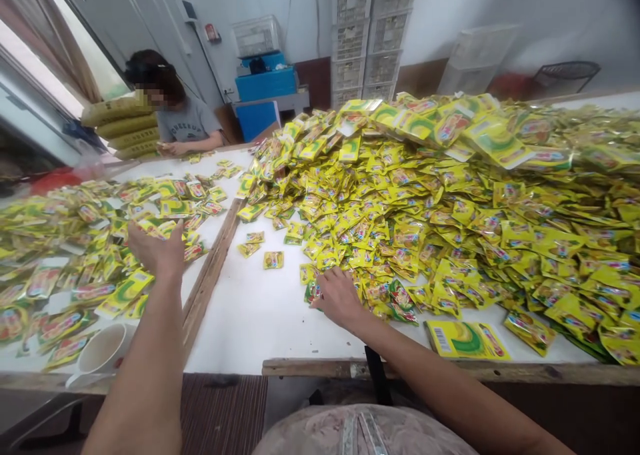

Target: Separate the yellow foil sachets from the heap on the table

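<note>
My left hand (159,250) reaches over the left heap of yellow packets (90,262), its thumb apart from the fingers and nothing visible in its grasp. Some packets lie just past its fingertips. At the near edge of the big right heap of small yellow packets (370,222), my right hand (340,296) is bent down to the white table. Its fingers close on a small green-and-yellow packet (312,292), partly hidden by them. Beside that hand lies another greenish packet (401,302). A few loose packets (273,260) rest on the white surface between the heaps.
A wooden strip (213,268) divides the table. A white cup (103,352) stands by my left forearm. Near the front edge lies a flat yellow box (467,340). Across the table sits another person (187,125), beside stacked sacks (127,128). Plastic crates (350,38) stand behind.
</note>
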`<state>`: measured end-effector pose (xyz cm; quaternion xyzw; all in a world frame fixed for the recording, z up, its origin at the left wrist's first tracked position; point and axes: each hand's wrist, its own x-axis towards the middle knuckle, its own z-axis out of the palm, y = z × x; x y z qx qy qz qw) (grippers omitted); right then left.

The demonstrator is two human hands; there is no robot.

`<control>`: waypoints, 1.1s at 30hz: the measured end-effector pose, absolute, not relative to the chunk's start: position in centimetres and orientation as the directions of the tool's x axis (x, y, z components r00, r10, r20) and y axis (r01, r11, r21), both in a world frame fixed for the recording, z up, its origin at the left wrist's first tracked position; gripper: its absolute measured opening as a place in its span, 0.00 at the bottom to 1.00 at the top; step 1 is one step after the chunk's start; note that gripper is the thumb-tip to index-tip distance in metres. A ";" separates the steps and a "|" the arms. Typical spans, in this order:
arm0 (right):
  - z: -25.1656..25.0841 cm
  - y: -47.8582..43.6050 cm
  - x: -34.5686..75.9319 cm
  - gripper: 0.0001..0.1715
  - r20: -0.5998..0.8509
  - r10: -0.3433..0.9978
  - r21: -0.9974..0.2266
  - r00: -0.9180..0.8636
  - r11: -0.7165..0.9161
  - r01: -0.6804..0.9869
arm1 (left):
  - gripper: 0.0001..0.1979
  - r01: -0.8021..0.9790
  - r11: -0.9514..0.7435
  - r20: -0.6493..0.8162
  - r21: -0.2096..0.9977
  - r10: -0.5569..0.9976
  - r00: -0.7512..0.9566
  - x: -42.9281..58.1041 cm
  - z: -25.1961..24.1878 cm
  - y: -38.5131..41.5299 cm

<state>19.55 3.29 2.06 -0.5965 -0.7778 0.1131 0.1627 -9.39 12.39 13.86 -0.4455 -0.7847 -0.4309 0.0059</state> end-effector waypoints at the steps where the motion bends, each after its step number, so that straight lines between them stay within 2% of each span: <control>1: 1.7 3.3 19.5 0.16 0.122 0.963 -0.375 -0.240 0.269 0.887 | 0.37 0.744 0.242 0.431 0.623 0.688 -0.584 -8.9 14.2 12.6; 3: 1.0 3.4 19.6 0.12 0.136 0.963 -0.423 -0.233 0.269 0.865 | 0.29 0.797 0.217 0.384 0.564 0.785 -0.486 -6.6 13.3 12.5; 6: 0.3 3.3 20.3 0.07 0.161 0.969 -0.560 -0.185 0.245 0.791 | 0.15 0.826 0.146 0.183 0.545 0.940 -0.287 -1.3 8.8 11.8; 8: 0.1 3.4 20.9 0.06 0.185 0.976 -0.677 -0.111 0.209 0.706 | 0.15 0.832 0.136 0.086 0.539 0.973 -0.214 2.4 5.3 11.1; 9: 0.1 3.5 21.2 0.07 0.199 0.978 -0.730 -0.064 0.191 0.656 | 0.16 0.844 0.133 0.000 0.519 0.988 -0.156 4.0 3.8 10.8; 11: 0.2 3.7 21.6 0.10 0.222 0.975 -0.809 0.022 0.171 0.562 | 0.16 0.837 0.129 -0.081 0.531 0.992 -0.101 6.4 1.8 10.1; 14: 0.3 4.2 22.1 0.16 0.209 0.973 -0.883 0.100 0.144 0.447 | 0.13 0.808 0.126 -0.101 0.576 0.991 -0.083 7.4 1.0 9.3; 17: 0.4 4.7 22.3 0.22 0.095 0.986 -0.950 0.137 0.048 0.310 | 0.10 0.773 0.129 -0.102 0.622 0.991 -0.084 6.3 1.2 8.5; 20: 0.5 4.9 22.5 0.24 -0.020 0.990 -0.982 0.137 -0.045 0.186 | 0.13 0.585 0.127 -0.079 0.801 0.991 -0.106 4.9 1.3 7.2; 23: 0.9 4.7 22.7 0.22 -0.067 0.996 -0.995 0.063 -0.071 0.065 | 0.19 0.182 0.153 -0.136 0.971 0.985 -0.102 4.5 1.5 5.6; 25: 1.3 4.5 22.7 0.21 -0.045 0.999 -0.999 -0.011 -0.045 0.018 | 0.20 -0.010 0.206 -0.206 0.979 0.976 -0.065 4.7 1.8 4.7; 28: 2.0 4.3 22.6 0.20 -0.040 0.995 -0.999 -0.091 -0.040 0.001 | 0.18 -0.141 0.237 -0.245 0.961 0.969 -0.043 5.4 2.6 4.0; 33: 3.3 4.3 21.9 0.21 -0.088 0.995 -0.995 0.049 -0.085 -0.054 | 0.17 -0.317 0.210 -0.233 0.925 0.972 -0.035 6.9 3.6 3.4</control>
